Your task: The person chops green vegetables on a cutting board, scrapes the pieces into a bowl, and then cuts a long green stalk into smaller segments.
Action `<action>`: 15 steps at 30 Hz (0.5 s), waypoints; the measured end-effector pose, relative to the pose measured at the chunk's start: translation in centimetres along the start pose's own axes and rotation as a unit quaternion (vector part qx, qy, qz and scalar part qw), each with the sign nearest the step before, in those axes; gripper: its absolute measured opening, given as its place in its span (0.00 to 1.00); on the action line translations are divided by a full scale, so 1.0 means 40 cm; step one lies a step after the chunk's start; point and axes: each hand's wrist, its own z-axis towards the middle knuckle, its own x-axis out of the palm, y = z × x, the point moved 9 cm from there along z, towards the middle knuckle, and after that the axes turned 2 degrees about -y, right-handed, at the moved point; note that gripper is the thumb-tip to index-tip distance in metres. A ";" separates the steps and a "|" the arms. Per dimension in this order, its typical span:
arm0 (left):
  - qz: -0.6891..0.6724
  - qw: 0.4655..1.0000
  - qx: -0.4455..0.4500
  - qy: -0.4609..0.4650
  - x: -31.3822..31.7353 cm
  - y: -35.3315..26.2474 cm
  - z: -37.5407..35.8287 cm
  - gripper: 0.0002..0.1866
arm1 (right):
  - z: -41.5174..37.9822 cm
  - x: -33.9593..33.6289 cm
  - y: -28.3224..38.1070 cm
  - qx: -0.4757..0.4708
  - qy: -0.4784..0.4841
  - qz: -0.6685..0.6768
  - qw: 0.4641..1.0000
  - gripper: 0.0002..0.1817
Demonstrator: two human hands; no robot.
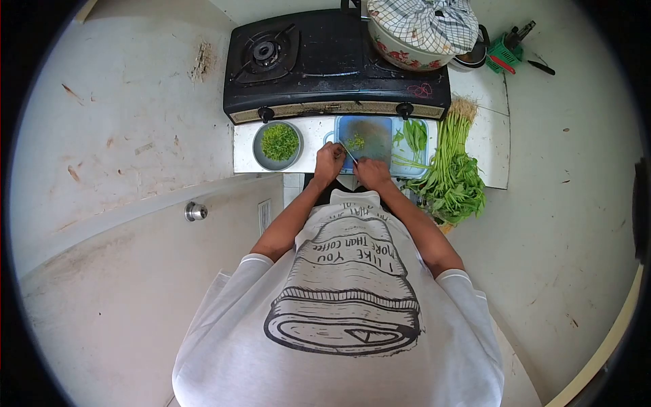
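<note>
In my right hand (371, 173) is a knife (350, 154), its handle gripped in my fist and its blade slanting toward my left hand. My left hand (330, 161) is closed at the left edge of the blue cutting board (371, 125), close to the blade; what its fingers hold is too small to make out. Chopped greens (355, 142) lie on the board just beyond the knife. To the left, a grey bowl (258, 154) holds a heap of finely chopped greens (279, 141).
Right of the board, a light blue tray (424, 163) holds loose green leaves (415, 136). A large leafy bunch with roots (461, 159) hangs over the counter's front edge. Behind stand a black gas stove (332, 74), a cloth-covered floral pot (407, 54) and a green basket (502, 53) of utensils.
</note>
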 end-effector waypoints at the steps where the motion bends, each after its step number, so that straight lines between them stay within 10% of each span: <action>1: -0.001 1.000 0.004 0.000 0.001 -0.001 0.001 0.04 | 0.001 -0.005 0.000 0.000 0.002 0.000 1.000 0.23; 15: 0.020 1.000 -0.003 0.022 0.009 0.000 -0.003 0.04 | -0.007 -0.005 -0.011 0.006 0.034 -0.001 0.999 0.23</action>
